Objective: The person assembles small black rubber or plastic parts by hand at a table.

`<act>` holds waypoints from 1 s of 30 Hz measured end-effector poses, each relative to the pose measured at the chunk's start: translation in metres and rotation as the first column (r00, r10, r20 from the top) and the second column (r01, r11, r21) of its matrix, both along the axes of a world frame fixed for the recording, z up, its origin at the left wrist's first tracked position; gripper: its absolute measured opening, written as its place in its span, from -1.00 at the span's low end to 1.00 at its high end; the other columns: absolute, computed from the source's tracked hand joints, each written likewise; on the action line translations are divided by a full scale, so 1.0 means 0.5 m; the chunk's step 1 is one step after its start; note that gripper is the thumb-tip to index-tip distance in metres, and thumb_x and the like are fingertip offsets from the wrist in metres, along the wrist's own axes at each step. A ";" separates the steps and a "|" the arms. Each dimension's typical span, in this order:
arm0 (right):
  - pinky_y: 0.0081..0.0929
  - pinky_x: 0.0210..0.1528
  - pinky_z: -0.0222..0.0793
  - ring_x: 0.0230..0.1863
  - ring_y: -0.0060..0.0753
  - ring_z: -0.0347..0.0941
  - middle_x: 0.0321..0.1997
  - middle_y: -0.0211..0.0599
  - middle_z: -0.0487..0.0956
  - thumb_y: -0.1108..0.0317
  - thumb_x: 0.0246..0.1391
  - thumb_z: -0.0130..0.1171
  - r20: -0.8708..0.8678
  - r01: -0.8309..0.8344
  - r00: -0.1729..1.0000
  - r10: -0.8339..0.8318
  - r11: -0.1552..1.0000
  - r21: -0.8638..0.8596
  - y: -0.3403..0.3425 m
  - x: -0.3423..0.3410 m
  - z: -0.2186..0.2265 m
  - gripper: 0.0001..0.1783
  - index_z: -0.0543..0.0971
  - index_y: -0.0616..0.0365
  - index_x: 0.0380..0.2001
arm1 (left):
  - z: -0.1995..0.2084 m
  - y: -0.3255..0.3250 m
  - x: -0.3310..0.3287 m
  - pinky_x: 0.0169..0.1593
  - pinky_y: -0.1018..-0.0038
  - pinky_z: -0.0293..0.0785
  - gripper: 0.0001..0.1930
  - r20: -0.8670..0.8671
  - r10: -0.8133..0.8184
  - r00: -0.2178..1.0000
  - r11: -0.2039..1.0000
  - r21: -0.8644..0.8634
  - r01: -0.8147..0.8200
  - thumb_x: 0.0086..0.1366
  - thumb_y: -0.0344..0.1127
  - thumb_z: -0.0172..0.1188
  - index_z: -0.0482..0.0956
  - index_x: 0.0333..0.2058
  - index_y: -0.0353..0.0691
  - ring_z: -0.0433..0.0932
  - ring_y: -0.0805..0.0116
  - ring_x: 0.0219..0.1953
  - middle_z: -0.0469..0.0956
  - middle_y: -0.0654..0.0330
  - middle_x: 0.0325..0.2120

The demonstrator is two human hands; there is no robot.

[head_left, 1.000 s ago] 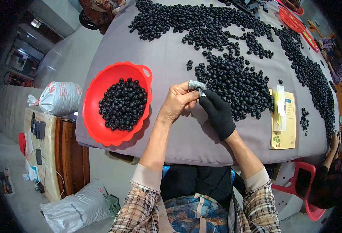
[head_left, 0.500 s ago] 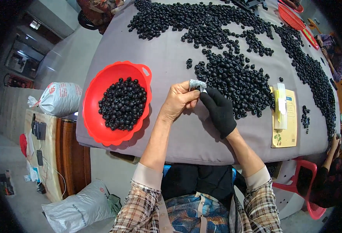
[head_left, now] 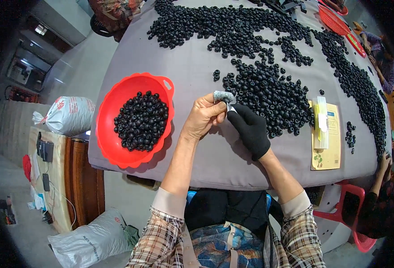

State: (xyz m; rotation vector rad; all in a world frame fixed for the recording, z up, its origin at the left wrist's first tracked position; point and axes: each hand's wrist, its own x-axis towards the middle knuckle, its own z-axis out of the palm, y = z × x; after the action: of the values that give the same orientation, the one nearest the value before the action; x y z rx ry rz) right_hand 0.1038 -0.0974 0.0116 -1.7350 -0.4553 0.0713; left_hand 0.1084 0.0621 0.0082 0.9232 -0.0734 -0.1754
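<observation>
My left hand point(head_left: 200, 118) is bare and closed, thumb pressed to its fingers, with a grey speckled wrap point(head_left: 222, 95) around the index fingertip. Whatever it pinches is too small and covered to make out. My right hand point(head_left: 253, 133), in a black glove, meets it and is closed on a small silvery blade-like piece point(head_left: 231, 108). Just beyond both hands spreads a pile of small round black parts with holes point(head_left: 268, 98). To the left, a red scalloped basin point(head_left: 105, 127) with a slotted handle holds many similar black parts point(head_left: 139, 120).
A clear plastic box point(head_left: 321, 125) lies on a yellow printed packet point(head_left: 326, 158) at right. More black parts point(head_left: 358, 76) cover the far and right of the grey cloth point(head_left: 188, 172). Other people sit around it, near a red mesh basket point(head_left: 333, 20) and red chair point(head_left: 346, 214).
The grey-wrapped finger has tilted and curled more over the thumb. My right hand has shifted slightly left and down, and more of the silvery piece shows.
</observation>
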 end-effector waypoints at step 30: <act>-0.40 -0.24 0.40 -0.25 -0.10 0.47 -0.19 -0.11 0.48 0.51 -0.13 0.10 0.464 0.104 0.886 0.000 0.975 -0.198 -0.024 0.016 -0.035 -0.68 0.48 0.20 -0.20 | 0.063 -0.005 -0.131 -0.67 0.75 0.19 -0.85 0.035 0.435 0.900 0.815 0.411 -0.409 0.12 -0.48 0.12 0.51 -0.30 -0.30 0.36 0.68 -0.67 0.47 0.30 -0.59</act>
State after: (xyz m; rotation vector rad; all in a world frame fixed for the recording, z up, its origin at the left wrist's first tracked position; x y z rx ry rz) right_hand 0.1117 -0.1092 -0.0061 -1.9829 -0.7720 -0.3540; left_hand 0.0429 0.0594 0.0399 1.3303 0.2372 0.2083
